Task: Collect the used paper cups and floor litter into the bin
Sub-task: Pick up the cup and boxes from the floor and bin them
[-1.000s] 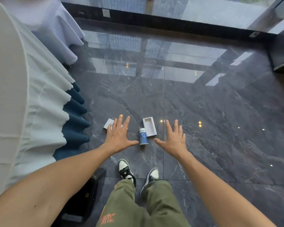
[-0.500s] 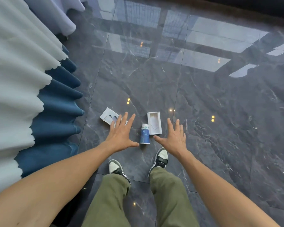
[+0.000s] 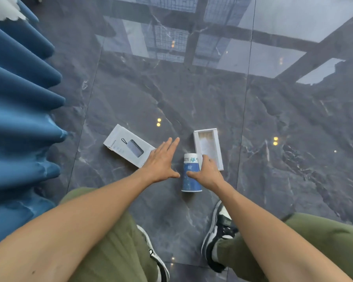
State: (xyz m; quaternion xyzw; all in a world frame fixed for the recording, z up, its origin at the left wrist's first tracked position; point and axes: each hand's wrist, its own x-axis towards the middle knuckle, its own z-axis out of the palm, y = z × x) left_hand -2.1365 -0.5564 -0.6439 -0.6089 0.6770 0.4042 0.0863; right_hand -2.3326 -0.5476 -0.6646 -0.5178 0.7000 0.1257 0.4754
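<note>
A blue paper cup point(image 3: 190, 183) lies on its side on the dark marble floor, its white rim toward me. My right hand point(image 3: 208, 173) curls over it, thumb across the cup's middle and fingers down its right side. My left hand point(image 3: 161, 161) hovers flat and open just left of the cup, fingers spread, holding nothing. A white box lid point(image 3: 125, 146) printed with a power bank lies under my left fingertips' left side. A white open box tray point(image 3: 210, 141) lies just beyond the cup. No bin is in view.
A pleated blue table skirt point(image 3: 18, 119) with a white cloth above it fills the left edge. My knees in green trousers and my black-and-white shoes point(image 3: 219, 234) are just behind the cup. Glossy floor tiles point(image 3: 192, 94) stretch ahead and to the right.
I have crouched lower and closer to the floor. My right hand moved left and down onto the cup and curled around it. My left hand dropped toward the box lid.
</note>
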